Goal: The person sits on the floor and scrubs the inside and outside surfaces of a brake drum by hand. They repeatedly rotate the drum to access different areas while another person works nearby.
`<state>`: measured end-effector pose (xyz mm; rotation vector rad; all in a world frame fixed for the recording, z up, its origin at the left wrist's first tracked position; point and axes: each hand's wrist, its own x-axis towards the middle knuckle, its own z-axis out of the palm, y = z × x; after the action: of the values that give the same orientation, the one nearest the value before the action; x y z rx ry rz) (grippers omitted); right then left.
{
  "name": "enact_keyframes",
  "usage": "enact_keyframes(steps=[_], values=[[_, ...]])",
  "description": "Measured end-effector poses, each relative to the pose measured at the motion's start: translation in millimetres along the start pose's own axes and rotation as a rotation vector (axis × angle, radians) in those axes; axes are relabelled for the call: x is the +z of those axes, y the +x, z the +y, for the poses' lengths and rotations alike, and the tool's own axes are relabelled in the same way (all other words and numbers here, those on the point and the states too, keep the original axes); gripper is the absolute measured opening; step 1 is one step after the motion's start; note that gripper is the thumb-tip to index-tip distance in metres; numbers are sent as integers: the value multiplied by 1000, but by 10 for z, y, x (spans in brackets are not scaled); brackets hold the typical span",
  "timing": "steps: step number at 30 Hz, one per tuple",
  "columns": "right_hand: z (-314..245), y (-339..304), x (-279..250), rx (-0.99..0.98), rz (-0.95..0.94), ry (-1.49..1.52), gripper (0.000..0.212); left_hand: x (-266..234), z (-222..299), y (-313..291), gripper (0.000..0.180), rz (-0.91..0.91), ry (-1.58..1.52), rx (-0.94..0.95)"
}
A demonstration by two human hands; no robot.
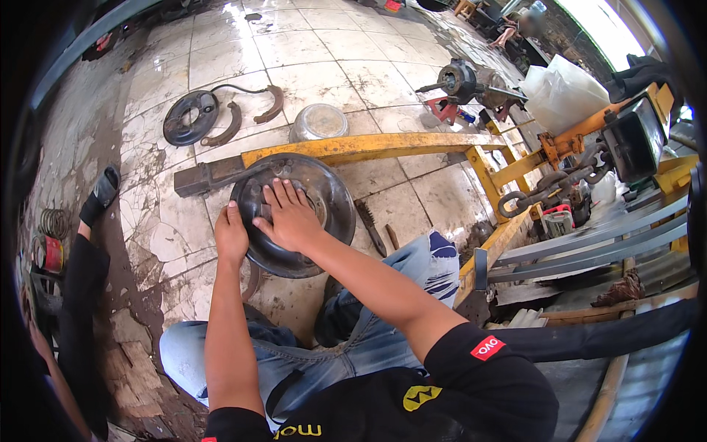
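right hand (292, 219) hides brake plate (294, 214) centre
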<state>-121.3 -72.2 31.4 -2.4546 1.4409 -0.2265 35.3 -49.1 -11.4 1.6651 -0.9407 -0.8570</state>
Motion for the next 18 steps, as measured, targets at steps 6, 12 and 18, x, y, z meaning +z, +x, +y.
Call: enact_keyframes(steps=[6,12,18], values=[[-61,-47,67,-29,17,-8,77,-57,-77,16,55,-2,-18,-16],[-49,47,86,19,55,-2,77,-48,-13,6,56,-43,-16,-4],[-59,97,46,47,29,-23,79,-50,-41,24,54,-54,13,1]])
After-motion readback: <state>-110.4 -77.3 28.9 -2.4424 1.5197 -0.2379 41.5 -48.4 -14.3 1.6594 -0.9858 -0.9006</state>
